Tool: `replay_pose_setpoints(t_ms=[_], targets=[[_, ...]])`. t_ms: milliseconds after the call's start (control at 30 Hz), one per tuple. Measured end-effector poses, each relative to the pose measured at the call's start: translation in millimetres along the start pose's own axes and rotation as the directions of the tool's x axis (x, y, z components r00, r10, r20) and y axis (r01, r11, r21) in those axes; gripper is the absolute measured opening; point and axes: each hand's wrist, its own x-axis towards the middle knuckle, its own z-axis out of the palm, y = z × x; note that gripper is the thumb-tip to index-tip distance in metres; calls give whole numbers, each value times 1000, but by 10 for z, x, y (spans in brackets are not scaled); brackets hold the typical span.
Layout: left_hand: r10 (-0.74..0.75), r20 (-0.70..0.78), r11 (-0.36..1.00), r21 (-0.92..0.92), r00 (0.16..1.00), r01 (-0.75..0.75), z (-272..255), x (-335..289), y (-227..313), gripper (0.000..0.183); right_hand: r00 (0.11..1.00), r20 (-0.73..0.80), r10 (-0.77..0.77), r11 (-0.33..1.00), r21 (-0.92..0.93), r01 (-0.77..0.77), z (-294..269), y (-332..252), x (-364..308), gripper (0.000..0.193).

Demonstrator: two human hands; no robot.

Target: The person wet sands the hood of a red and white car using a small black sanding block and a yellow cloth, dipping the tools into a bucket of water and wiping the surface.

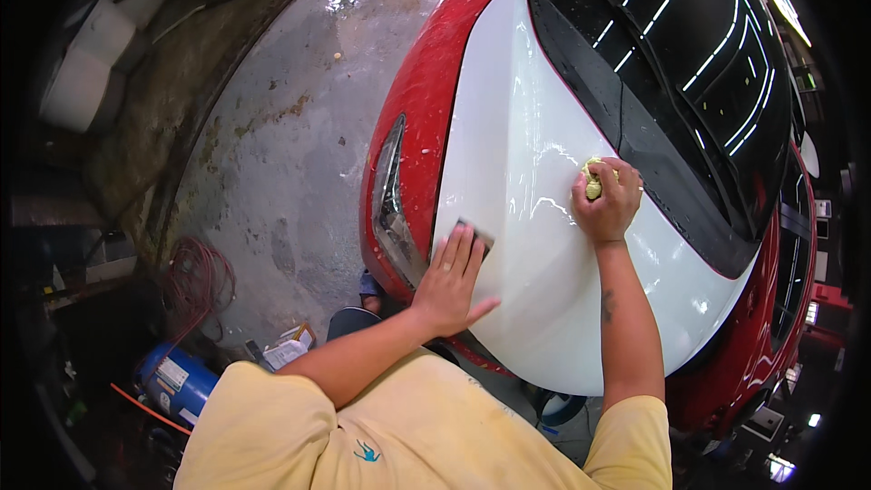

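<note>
The white hood [508, 245] of a red car spreads out in front of me, wet and glossy in places. My left hand [445, 290] lies with fingers stretched flat and thumb out to the side, near the hood's left edge by the headlight [392, 204]. Under its fingertips is a thin dark grey piece, like sandpaper [478, 240], pressed to the paint. Higher up, close to the windshield side, my right hand [610, 200] is closed around a lumpy yellow sponge [594, 183], which it holds at the hood surface.
The windshield with its wiper [671, 82] borders the hood at the upper right. Wet grey floor [290, 145] lies left of the car. A coiled red hose [198, 281] and a blue tank [177, 381] stand at lower left, with white containers [91, 63] farther off.
</note>
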Motion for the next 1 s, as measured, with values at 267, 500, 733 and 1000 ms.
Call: replay_pose_setpoints(t_ms=[267, 500, 733, 1000], targets=[[-207, -428, 974, -175, 879, 144, -887, 2528, -1005, 108, 998, -16, -57, 998, 15, 58, 110, -107, 110, 18], [-166, -346, 983, 21, 923, 184, 436, 359, 357, 115, 1000, 3, -3, 1000, -27, 3, 66, 33, -46, 17], [-110, -353, 985, 87, 929, 150, 676, 117, 600, 114, 999, -42, -11, 1000, 11, 11, -12, 36, -57, 15], [-269, -466, 950, 15, 843, 312, 138, 934, 37, 109, 1000, -10, -2, 1000, 3, 2, 34, -53, -21, 17]])
